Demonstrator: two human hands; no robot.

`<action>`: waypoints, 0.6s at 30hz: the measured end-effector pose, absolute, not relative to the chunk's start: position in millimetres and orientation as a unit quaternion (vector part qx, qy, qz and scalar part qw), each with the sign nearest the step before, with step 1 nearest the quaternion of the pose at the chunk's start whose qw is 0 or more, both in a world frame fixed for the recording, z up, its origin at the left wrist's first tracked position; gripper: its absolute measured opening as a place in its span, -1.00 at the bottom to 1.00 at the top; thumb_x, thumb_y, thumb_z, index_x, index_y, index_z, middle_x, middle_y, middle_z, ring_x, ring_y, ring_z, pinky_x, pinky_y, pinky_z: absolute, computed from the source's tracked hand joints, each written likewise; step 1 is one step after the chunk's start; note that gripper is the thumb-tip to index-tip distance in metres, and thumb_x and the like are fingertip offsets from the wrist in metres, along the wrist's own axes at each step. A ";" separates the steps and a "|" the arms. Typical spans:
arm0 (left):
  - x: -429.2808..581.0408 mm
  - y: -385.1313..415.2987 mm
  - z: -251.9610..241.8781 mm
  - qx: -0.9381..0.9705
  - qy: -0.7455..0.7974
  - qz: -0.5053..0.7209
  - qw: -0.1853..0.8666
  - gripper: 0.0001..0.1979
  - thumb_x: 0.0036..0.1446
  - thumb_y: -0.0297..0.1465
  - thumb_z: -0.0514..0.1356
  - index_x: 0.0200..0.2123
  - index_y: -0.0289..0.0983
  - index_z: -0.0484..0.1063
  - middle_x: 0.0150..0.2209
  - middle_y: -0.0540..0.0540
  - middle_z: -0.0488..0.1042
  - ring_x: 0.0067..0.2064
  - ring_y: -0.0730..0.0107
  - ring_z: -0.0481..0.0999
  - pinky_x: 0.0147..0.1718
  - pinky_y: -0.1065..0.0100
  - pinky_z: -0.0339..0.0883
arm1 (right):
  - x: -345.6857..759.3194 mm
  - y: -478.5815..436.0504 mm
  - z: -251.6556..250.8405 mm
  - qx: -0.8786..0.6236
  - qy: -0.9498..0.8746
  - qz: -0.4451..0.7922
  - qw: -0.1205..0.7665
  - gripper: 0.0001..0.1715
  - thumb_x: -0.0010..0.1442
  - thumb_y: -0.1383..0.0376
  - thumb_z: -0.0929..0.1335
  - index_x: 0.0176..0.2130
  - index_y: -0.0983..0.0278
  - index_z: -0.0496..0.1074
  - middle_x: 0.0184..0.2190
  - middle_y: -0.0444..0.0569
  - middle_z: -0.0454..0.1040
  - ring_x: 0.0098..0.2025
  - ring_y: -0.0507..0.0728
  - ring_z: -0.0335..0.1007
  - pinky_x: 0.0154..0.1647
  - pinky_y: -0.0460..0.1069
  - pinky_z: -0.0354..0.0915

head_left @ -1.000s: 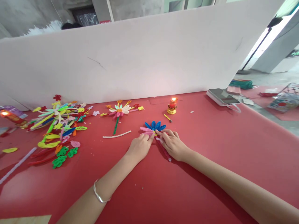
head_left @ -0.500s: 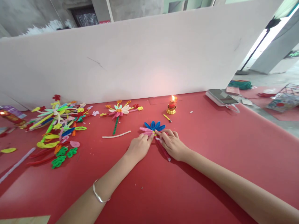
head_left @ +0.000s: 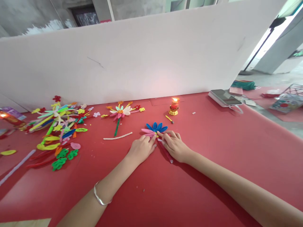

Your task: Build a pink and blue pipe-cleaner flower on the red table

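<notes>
From where I stand, the flower [head_left: 156,127], blue and pink round a yellow middle, lies on the red table [head_left: 132,195] between the two hands. The left hand [head_left: 141,148] is clamped on its near pink petals. The right hand [head_left: 175,147] has its fingers curled, tips at the yellow middle; I can't tell whether they grip it. A pinkish stick [head_left: 168,155] lies just beside that hand. Beyond burns a candle [head_left: 174,107]; off left sits a stemmed flower [head_left: 116,126].
</notes>
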State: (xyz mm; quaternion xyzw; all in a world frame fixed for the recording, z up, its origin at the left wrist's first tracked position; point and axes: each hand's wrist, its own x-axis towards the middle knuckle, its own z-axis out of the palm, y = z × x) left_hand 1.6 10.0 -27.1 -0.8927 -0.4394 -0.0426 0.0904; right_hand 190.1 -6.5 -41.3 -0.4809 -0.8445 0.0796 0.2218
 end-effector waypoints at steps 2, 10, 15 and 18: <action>1.7 9.9 -27.2 -0.893 -0.439 -0.041 0.090 -0.59 0.24 -0.29 -0.05 0.12 -0.26 0.26 -0.22 -0.22 0.46 -0.13 0.17 0.44 -0.43 0.33 0.39 | 190.2 -6.5 -41.3 -0.481 -0.844 0.081 0.222 -0.56 0.33 0.22 -0.01 0.08 0.24 0.19 -0.09 0.07 0.43 0.02 0.20 0.14 -0.04 0.12 0.11; 2.0 9.8 -28.7 -0.892 -0.441 -0.071 0.073 -0.59 0.25 -0.27 -0.07 0.09 -0.26 0.30 -0.28 -0.23 0.46 -0.15 0.15 0.44 -0.41 0.31 0.40 | 189.5 -6.8 -41.7 -0.478 -0.842 0.093 0.233 -0.56 0.33 0.20 -0.01 0.04 0.22 0.21 -0.10 0.08 0.43 0.01 0.22 0.13 -0.05 0.15 0.10; 0.3 9.2 -29.7 -0.892 -0.440 -0.064 0.079 -0.59 0.25 -0.30 -0.08 0.10 -0.25 0.29 -0.29 -0.22 0.46 -0.17 0.18 0.43 -0.39 0.33 0.38 | 190.6 -9.2 -36.8 -0.476 -0.833 0.124 0.253 -0.60 0.33 0.20 -0.01 -0.06 0.21 0.25 -0.08 0.06 0.41 0.01 0.20 0.14 -0.03 0.16 0.09; -2.2 8.2 -29.8 -0.895 -0.433 -0.069 0.085 -0.59 0.25 -0.30 -0.08 0.12 -0.25 0.27 -0.25 -0.21 0.46 -0.18 0.21 0.42 -0.36 0.32 0.38 | 192.9 -10.8 -33.7 -0.477 -0.816 0.150 0.290 -0.66 0.33 0.21 0.01 -0.17 0.21 0.25 -0.01 0.04 0.37 0.05 0.18 0.12 0.01 0.15 0.09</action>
